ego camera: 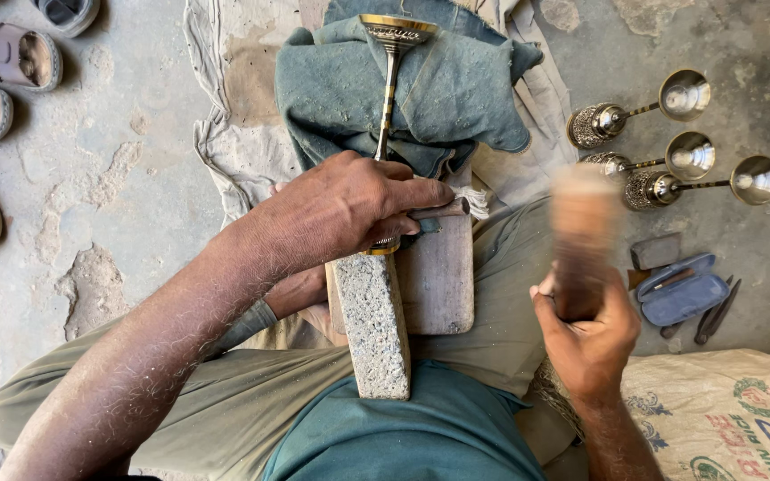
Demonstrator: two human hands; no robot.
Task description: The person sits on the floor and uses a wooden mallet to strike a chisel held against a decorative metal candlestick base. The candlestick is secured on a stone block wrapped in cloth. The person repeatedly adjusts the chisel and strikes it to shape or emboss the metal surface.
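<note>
- Nearest the camera, a teal shirt hem [412,436] and olive trousers [225,401] fill the bottom edge.
- Over the lap lies a long grey stone block [372,325] beside a wooden board [438,276].
- On the board's far end, the left hand [340,209] is closed over a brass goblet [392,80] and pinches a thin tool [443,211] between thumb and fingers.
- That goblet lies on its side, stem running away to its base on a blue-grey cloth [456,89].
- At the board's right, the right hand [590,334] is wrapped tight round a blurred wooden mallet [581,232].
- Three more goblets [679,147] lie on the concrete floor [118,178] further right, with a blue case [683,294] near them.
- Sandals [6,58] sit at the top left corner.
</note>
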